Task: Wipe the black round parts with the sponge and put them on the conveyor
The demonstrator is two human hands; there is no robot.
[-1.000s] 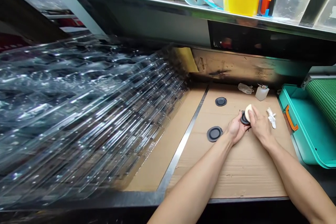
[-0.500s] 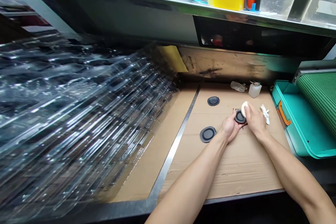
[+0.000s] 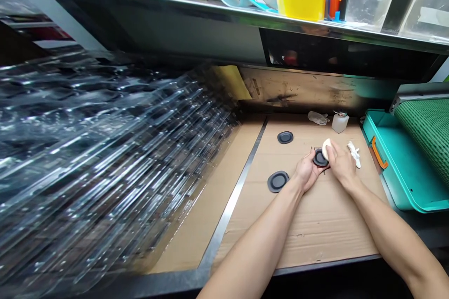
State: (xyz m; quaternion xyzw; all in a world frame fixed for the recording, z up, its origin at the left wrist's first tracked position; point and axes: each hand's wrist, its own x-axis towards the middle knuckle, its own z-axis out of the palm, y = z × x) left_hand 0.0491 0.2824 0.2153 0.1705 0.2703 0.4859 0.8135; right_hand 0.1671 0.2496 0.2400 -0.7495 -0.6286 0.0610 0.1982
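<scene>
On cardboard (image 3: pixel 324 229), hands together — left (image 3: pixel 306 173) holding black disc (image 3: pixel 320 159), right (image 3: pixel 342 166) pressing white sponge (image 3: pixel 326 149)

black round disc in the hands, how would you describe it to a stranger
Start at the brown cardboard sheet beside the teal tray. The black round disc sits in the left hand, with a white oval pad held against it by the right hand; the far disc and near disc lie loose.

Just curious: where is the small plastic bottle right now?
In the head view, the small plastic bottle stands near the far edge of the cardboard, just right of a crumpled clear bag and beyond the right hand.
</scene>
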